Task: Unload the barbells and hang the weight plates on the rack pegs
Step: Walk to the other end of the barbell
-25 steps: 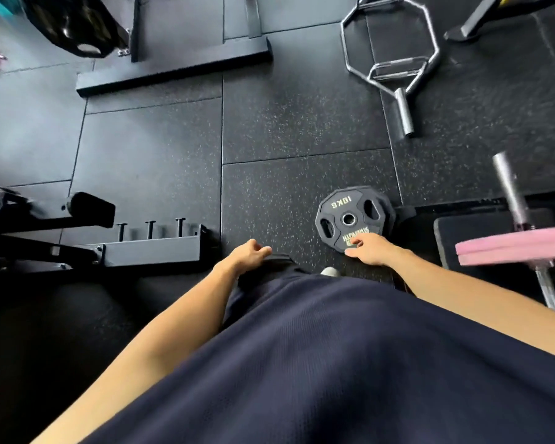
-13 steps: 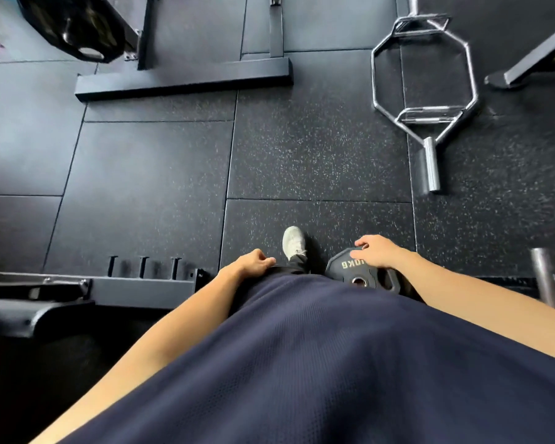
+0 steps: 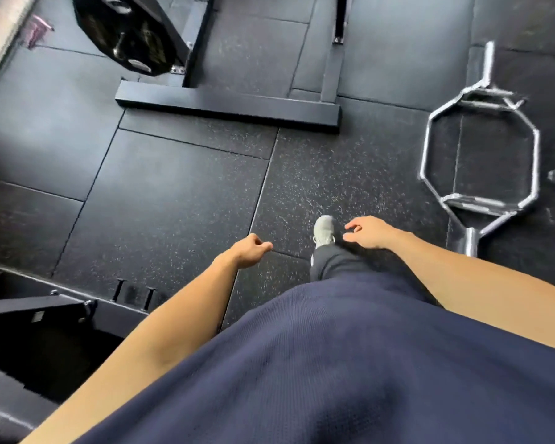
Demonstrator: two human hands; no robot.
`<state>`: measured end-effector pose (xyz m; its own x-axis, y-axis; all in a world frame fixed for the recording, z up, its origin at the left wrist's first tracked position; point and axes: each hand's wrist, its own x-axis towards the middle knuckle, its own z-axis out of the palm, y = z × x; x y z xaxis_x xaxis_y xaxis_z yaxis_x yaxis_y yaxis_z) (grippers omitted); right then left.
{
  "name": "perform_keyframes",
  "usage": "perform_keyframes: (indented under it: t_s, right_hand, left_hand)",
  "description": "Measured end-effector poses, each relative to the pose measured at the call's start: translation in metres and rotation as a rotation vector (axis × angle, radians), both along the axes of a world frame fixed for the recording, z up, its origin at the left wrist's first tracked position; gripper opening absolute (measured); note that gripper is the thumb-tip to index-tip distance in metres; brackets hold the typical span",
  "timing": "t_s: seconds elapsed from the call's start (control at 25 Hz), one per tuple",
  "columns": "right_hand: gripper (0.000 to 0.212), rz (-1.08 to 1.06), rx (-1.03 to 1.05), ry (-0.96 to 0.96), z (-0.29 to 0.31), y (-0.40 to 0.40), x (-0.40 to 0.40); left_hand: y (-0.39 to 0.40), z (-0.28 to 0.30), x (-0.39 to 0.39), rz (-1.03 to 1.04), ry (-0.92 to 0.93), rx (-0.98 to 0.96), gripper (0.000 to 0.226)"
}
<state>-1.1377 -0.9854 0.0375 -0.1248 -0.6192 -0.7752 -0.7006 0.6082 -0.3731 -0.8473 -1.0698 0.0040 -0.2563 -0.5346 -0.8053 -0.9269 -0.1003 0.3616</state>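
My right hand [image 3: 367, 232] hangs over the rubber floor just right of my grey shoe [image 3: 323, 230]; its fingers are loosely curled and nothing shows in them. My left hand [image 3: 250, 251] hangs lower and to the left, also loosely curled and holding nothing. At the top left, large black weight plates [image 3: 125, 36] hang on the black rack, whose base bar [image 3: 228, 107] lies across the floor ahead. The small 10 kg plate is out of view.
A chrome hex trap bar [image 3: 481, 155] with no plates on it lies on the floor at the right. A black machine frame with short upright pegs [image 3: 135, 296] fills the lower left. Speckled black rubber tiles [image 3: 173, 193] stretch between me and the rack.
The view has moved forward toward the rack. The 10 kg plate by my right hand has dropped out of sight below my body, and that hand now hangs free.
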Motion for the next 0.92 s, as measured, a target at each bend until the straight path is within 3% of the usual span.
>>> perform_keyframes:
  t_s: [0.2,0.36,0.6,0.72,0.92]
  right_hand:
    - [0.044,0.292,0.016,0.014,-0.015,-0.169,-0.024]
    - [0.044,0.521,0.008,-0.001,-0.013,-0.291,-0.018]
    - [0.05,0.88,0.002,-0.004,-0.007,-0.471,0.049]
    - [0.051,0.981,-0.019,-0.019,-0.013,-0.538,0.095]
    - [0.051,1.061,-0.037,-0.015,-0.017,-0.659,0.18]
  left_hand:
    - [-0.09,-0.012,0.001,0.226,-0.049,0.05,0.065]
    - [-0.143,0.002,-0.003,0.442,-0.075,0.047,0.03]
    - [-0.22,0.003,0.018,0.824,-0.082,0.092,0.048]
    - [-0.261,-0.005,0.034,0.92,-0.052,0.118,0.037]
    - [-0.36,-0.023,0.101,1.015,-0.032,0.172,0.054]
